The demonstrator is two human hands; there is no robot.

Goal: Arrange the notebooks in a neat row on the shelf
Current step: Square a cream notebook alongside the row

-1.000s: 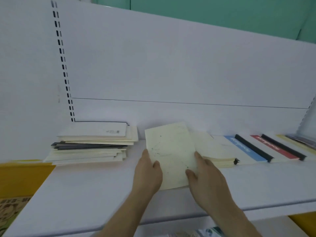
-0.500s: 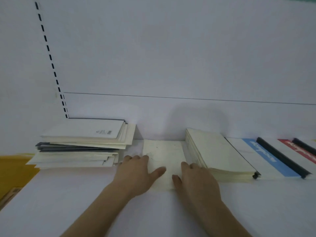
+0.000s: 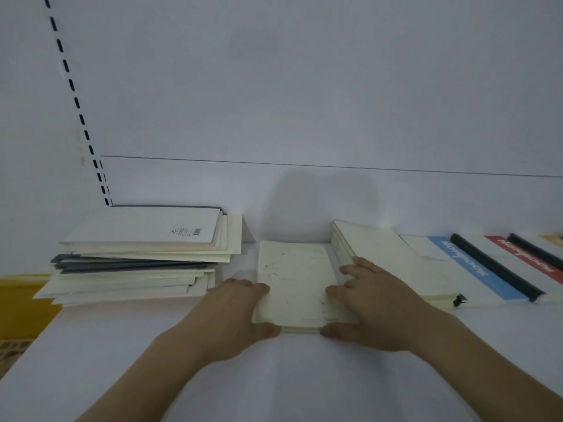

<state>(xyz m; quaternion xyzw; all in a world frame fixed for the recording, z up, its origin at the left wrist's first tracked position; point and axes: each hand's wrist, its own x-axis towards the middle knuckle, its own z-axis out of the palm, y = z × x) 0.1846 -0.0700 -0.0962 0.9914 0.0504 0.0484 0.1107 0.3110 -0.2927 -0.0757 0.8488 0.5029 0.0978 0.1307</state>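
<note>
Two bare hands gripped a cream notebook [image 3: 292, 281] lying flat on the white shelf [image 3: 274, 376], midway along it and close to the back panel [image 3: 274, 102]. The left hand [image 3: 234, 315] clasped the notebook's left edge, thumb at the near corner; the right hand [image 3: 374, 309] clasped the right edge, its fingers [image 3: 350, 271] spread against a slanting pile of cream notebooks [image 3: 390, 257] just beside. Further right lay white folders with a blue band [image 3: 469, 266], a red band [image 3: 524, 254] and black spines. Toward the shelf's left end sat an untidy stack of pale and grey notebooks [image 3: 143, 254]. The covers looked matte and faintly speckled.
</note>
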